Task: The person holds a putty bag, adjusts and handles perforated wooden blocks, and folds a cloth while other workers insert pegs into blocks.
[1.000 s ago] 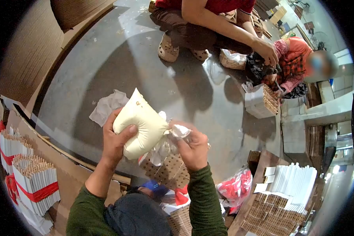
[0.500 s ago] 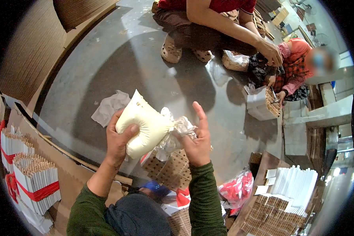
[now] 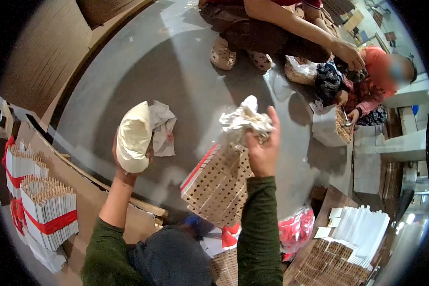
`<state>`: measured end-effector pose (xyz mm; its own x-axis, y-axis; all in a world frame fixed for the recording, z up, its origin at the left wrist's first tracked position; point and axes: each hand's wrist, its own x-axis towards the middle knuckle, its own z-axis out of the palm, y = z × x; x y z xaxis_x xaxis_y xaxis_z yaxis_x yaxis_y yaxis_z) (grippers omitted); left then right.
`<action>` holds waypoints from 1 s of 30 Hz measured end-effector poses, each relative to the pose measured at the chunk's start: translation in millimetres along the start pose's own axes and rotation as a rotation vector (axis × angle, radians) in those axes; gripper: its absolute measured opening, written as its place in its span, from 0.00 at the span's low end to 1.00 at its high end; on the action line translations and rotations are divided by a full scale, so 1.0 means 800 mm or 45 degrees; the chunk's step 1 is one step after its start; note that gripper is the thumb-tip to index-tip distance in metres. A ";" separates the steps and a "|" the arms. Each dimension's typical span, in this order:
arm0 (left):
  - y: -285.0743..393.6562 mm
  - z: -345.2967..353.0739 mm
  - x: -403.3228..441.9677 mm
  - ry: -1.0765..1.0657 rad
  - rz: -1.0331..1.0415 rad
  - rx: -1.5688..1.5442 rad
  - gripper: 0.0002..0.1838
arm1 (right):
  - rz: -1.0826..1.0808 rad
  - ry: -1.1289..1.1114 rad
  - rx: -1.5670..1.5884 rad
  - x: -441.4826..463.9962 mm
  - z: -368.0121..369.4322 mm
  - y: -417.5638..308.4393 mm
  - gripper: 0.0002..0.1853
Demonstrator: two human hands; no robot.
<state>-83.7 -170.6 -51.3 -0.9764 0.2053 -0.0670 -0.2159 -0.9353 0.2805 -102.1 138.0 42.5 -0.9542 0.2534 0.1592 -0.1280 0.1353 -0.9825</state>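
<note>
A pale yellow, full plastic bag (image 3: 134, 137) rests in my left hand (image 3: 121, 159), whose fingers wrap round its lower side and are mostly hidden behind it. My right hand (image 3: 263, 150) holds crumpled whitish plastic (image 3: 247, 119) between thumb and fingers, apart from the bag. A crumpled white sheet (image 3: 163, 127) lies on the grey floor just right of the yellow bag. Below and between my hands is a block of brown pieces with round holes (image 3: 221, 188), a red strip along its left edge.
Bundles of white strips tied with red bands (image 3: 50, 214) stand at the left. A clear bag with red contents (image 3: 295, 229) and stacked white strips (image 3: 362, 229) are at lower right. One person crouches ahead (image 3: 271, 33); another works beside a white bundle (image 3: 330, 126).
The yellow bag, in my left hand, has moved left and turned upright. My right hand has drawn the crumpled plastic away from it, to the right and up. The holed block shows more.
</note>
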 end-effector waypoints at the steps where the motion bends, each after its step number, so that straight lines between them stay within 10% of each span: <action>1: 0.006 0.000 -0.004 0.054 0.023 -0.014 0.28 | -0.186 0.003 -0.396 0.010 0.009 0.023 0.34; 8: 0.047 -0.009 -0.024 0.122 0.008 0.106 0.29 | 0.064 -0.557 -1.436 0.028 0.096 0.066 0.29; 11: 0.045 -0.058 -0.012 0.407 0.120 0.084 0.28 | -0.319 -0.369 -1.129 0.012 0.140 0.137 0.19; 13: 0.027 -0.036 0.016 0.204 0.067 0.088 0.25 | 0.197 -0.665 -1.362 0.017 0.193 0.116 0.19; 16: -0.019 0.013 0.060 -0.035 -0.059 -0.022 0.21 | 0.266 -0.300 -1.536 -0.010 0.276 0.260 0.27; 23: -0.038 0.080 0.041 -0.249 -0.142 -0.267 0.14 | 0.304 -1.222 -0.927 -0.006 0.258 0.131 0.32; 28: -0.025 0.110 0.001 -0.353 -0.171 -0.410 0.10 | 0.412 -0.897 -0.710 -0.018 0.188 0.059 0.17; 30: -0.019 0.136 -0.009 -0.382 -0.180 -0.444 0.10 | -0.123 -0.814 -1.126 -0.026 0.176 0.124 0.13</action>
<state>-74.1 -126.5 48.9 -0.9072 0.3634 0.2121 -0.3819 -0.9227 -0.0526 -133.1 11.4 -71.7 -0.9473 -0.3048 -0.0987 -0.2146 0.8324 -0.5110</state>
